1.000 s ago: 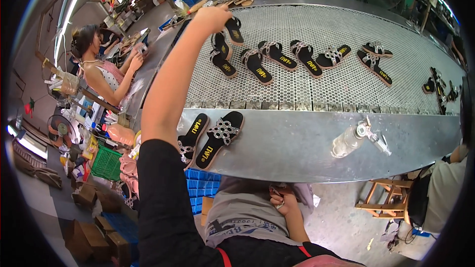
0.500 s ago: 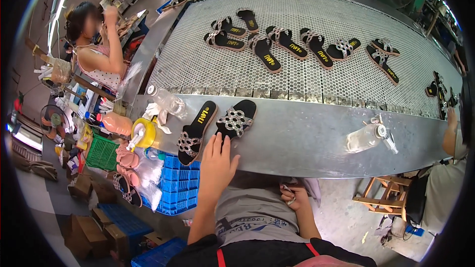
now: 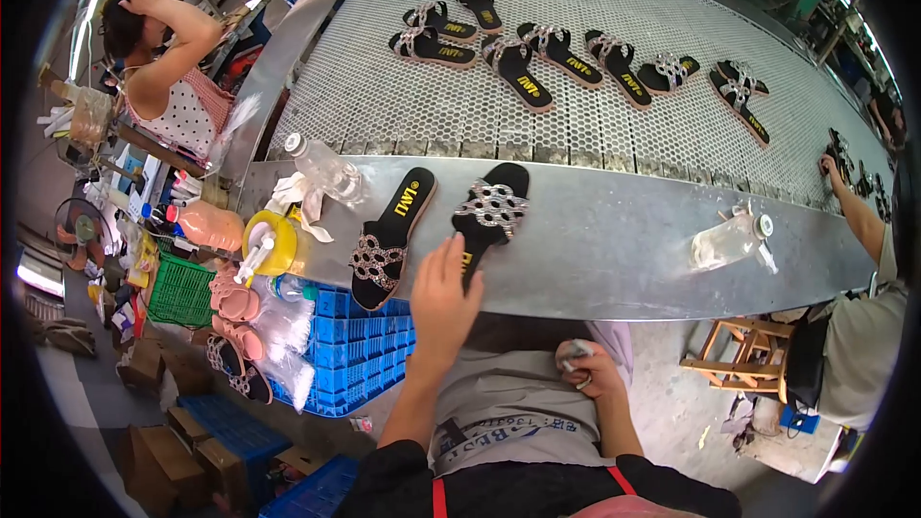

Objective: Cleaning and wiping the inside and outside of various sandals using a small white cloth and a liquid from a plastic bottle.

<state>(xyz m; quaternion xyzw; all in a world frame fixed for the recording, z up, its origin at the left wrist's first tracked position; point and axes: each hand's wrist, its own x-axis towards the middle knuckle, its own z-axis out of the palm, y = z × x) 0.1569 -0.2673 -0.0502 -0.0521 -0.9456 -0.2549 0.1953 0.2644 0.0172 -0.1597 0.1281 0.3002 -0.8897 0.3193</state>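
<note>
My left hand (image 3: 444,299) lies with fingers stretched at the heel end of a black sandal (image 3: 491,213) with a sparkly cut-out strap. Fingertips seem to touch its edge, but the exact contact is hard to see. Just left, its match, another sandal (image 3: 391,240), rests on the metal table ledge (image 3: 595,230), pointing the opposite way. Low over my lap, my right hand (image 3: 592,370) is curled around a small whitish cloth (image 3: 576,355), mostly hidden by the fingers.
Several similar sandals (image 3: 518,72) lie on the perforated mesh surface (image 3: 365,96) beyond. Clear bottles stand at left (image 3: 326,173) and right (image 3: 726,242). A yellow container (image 3: 278,247) and blue crate (image 3: 360,355) are at left. Co-workers sit left (image 3: 168,86) and right (image 3: 863,345).
The sandal by my left hand has shifted right and turned, exposing more of its heel end. My left hand has moved right too. The right co-worker's arm now reaches over the mesh.
</note>
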